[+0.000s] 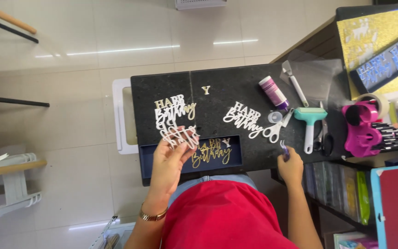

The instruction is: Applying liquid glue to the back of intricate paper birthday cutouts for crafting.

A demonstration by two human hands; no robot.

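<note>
The left hand (167, 162) is raised over the near edge of the dark counter (217, 85), its fingers closed around a white cut-out of looping script lettering (180, 137), held tilted just above a navy blue card (192, 157). On that card lies a gold glitter lettering piece (212, 152), just to the right of the held cut-out. The right hand (290, 167) rests at the counter's near right edge, fingers pinched narrowly on a small purple tool (284, 151) whose tip points upward. Farther back on the counter lie two more white lettering cut-outs, one on the left (175, 112) and one nearer the middle (244, 119), with a single loose letter (206, 90) beyond them. To the right are white-handled scissors (276, 129), a purple-capped bottle (273, 92), a teal roller (310, 122) and a pink tape dispenser (362, 127). A gold wristwatch (152, 215) circles the left wrist, and a red garment (224, 216) fills the bottom of the view.
</note>
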